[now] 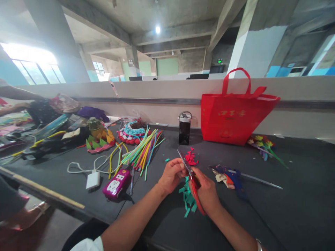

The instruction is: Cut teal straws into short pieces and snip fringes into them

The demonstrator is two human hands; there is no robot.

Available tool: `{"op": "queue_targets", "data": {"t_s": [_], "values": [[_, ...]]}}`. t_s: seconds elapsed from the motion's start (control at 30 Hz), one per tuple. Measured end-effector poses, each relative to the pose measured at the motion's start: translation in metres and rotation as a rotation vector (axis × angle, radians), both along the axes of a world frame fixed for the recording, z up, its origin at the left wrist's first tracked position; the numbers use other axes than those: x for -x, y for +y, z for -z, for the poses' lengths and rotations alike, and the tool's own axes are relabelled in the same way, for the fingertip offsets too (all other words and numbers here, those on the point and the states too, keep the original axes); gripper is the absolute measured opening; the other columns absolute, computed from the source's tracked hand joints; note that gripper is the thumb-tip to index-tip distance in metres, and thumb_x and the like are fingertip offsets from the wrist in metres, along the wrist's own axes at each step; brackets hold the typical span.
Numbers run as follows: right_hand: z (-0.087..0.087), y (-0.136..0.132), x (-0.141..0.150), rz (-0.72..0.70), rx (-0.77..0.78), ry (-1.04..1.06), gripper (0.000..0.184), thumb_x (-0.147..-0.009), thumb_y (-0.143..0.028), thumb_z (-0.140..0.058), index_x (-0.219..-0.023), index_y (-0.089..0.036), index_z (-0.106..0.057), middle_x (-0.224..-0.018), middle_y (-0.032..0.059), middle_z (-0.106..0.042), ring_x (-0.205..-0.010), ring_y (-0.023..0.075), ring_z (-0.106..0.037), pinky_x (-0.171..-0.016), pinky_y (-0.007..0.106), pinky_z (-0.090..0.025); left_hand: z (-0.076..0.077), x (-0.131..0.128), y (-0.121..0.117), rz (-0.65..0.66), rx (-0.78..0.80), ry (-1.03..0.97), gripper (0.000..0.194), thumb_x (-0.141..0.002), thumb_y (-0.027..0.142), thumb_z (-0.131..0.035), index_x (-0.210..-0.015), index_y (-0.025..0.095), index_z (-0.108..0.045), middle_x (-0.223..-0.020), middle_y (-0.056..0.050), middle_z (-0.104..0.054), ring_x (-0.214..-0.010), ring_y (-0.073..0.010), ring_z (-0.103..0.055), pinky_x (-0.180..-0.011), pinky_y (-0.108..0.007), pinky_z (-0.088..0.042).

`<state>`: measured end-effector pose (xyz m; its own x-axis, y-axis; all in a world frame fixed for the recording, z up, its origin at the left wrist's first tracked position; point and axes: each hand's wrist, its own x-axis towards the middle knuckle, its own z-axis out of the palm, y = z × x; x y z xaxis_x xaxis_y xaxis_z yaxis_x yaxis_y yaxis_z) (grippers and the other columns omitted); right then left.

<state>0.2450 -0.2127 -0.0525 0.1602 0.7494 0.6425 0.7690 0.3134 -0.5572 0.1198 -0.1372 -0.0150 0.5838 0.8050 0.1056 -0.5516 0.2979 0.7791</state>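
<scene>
My right hand [208,191] grips a pair of red-handled scissors [196,197], with the blades pointing up and away. Close to the blades, my left hand [171,174] is closed in a pinch; whatever its fingertips hold is too small to make out. Under the scissors lies a loose pile of teal cut strips [188,197]. Just beyond the blades sits a small heap of red cut pieces [191,157]. A few teal bits [167,160] are scattered left of that heap.
A blue glue gun [231,174] with a long glue stick lies right. Behind stand a black tumbler [184,130] and a red bag [230,118]. Left are colourful pipe cleaners [146,150], a purple device [117,184] and a white charger [92,180]. Another person's arm [18,93] reaches in far left.
</scene>
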Motion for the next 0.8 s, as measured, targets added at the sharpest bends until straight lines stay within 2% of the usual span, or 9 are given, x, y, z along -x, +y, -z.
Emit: {"op": "queue_targets", "data": {"t_s": [0.1, 0.2, 0.37, 0.53, 0.7, 0.8], "values": [[-0.002, 0.001, -0.003, 0.039, -0.070, 0.020, 0.029, -0.086, -0.021, -0.049, -0.113, -0.018, -0.059, -0.095, 0.0065, -0.073, -0.080, 0.0187, -0.071, -0.074, 0.029, -0.056, 0.001, 0.001, 0.001, 0.019, -0.004, -0.003, 0.015, -0.067, 0.023, -0.074, -0.071, 0.014, -0.062, -0.052, 0.003, -0.054, -0.045, -0.0067, -0.044, -0.055, -0.023, -0.037], [-0.009, 0.001, -0.007, 0.065, -0.076, 0.097, 0.029, -0.088, -0.026, -0.053, -0.116, -0.020, -0.057, -0.098, 0.0057, -0.071, -0.082, 0.0185, -0.070, -0.077, 0.030, -0.056, 0.003, 0.002, 0.004, 0.077, 0.006, 0.044, 0.016, -0.066, 0.023, -0.075, -0.070, 0.014, -0.063, -0.052, 0.003, -0.054, -0.045, -0.0067, -0.045, -0.053, -0.023, -0.036], [-0.021, -0.002, -0.009, -0.007, -0.058, 0.249, 0.035, -0.088, -0.029, -0.056, -0.121, -0.020, -0.052, -0.105, 0.0076, -0.068, -0.090, 0.0192, -0.068, -0.084, 0.034, -0.055, 0.006, 0.001, 0.004, 0.199, 0.048, 0.194, 0.020, -0.060, 0.023, -0.079, -0.069, 0.013, -0.064, -0.054, 0.001, -0.057, -0.045, -0.0071, -0.048, -0.050, -0.021, -0.035], [-0.020, -0.003, -0.010, -0.067, -0.044, 0.295, 0.036, -0.087, -0.027, -0.058, -0.122, -0.022, -0.051, -0.104, 0.0060, -0.067, -0.089, 0.0177, -0.067, -0.083, 0.033, -0.054, 0.007, 0.001, 0.003, 0.261, 0.030, 0.254, 0.013, -0.059, 0.019, -0.073, -0.067, 0.013, -0.065, -0.052, 0.001, -0.055, -0.044, -0.0076, -0.047, -0.048, -0.021, -0.035], [-0.014, 0.000, -0.011, -0.076, -0.025, 0.291, 0.031, -0.089, -0.027, -0.055, -0.119, -0.022, -0.053, -0.100, 0.0047, -0.066, -0.084, 0.0162, -0.066, -0.078, 0.030, -0.054, 0.007, 0.000, 0.002, 0.266, -0.023, 0.301, 0.011, -0.060, 0.020, -0.071, -0.066, 0.013, -0.064, -0.051, 0.002, -0.054, -0.045, -0.0077, -0.047, -0.050, -0.022, -0.035], [-0.016, 0.002, -0.012, -0.032, -0.041, 0.310, 0.032, -0.088, -0.028, -0.054, -0.119, -0.020, -0.053, -0.097, 0.0042, -0.066, -0.081, 0.0155, -0.065, -0.078, 0.030, -0.054, 0.007, -0.001, 0.001, 0.158, -0.127, 0.313, 0.017, -0.064, 0.025, -0.075, -0.071, 0.014, -0.065, -0.058, 0.002, -0.057, -0.049, -0.0069, -0.046, -0.053, -0.021, -0.036]]}}
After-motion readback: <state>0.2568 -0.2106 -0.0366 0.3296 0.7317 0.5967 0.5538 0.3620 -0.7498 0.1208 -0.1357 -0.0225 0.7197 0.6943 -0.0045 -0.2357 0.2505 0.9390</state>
